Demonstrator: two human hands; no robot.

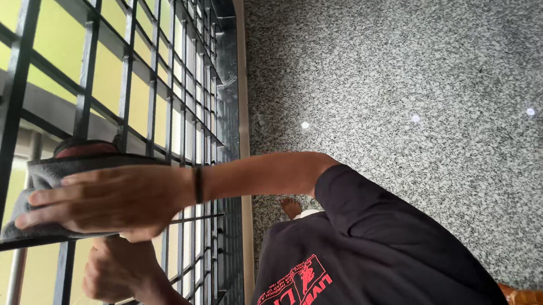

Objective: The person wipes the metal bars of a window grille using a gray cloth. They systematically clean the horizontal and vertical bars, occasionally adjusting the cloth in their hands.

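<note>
My right hand [106, 202], with a dark band at the wrist, lies flat on a grey cloth [44, 175] and presses it against a black metal window grille [147, 110]. The cloth is folded over one of the bars, with a bit of dark red showing at its edge. Just beside it my left hand [111, 272], with a thin metal bangle on the wrist, is closed around another bar of the grille. My black shirt with a red print [368, 260] fills the lower middle of the view.
A speckled grey stone floor [419, 85] covers the right side. The grille's frame and track [239, 78] meet the floor. My bare foot [291, 206] shows by the track. Something orange-brown [536, 296] sits at the bottom right corner.
</note>
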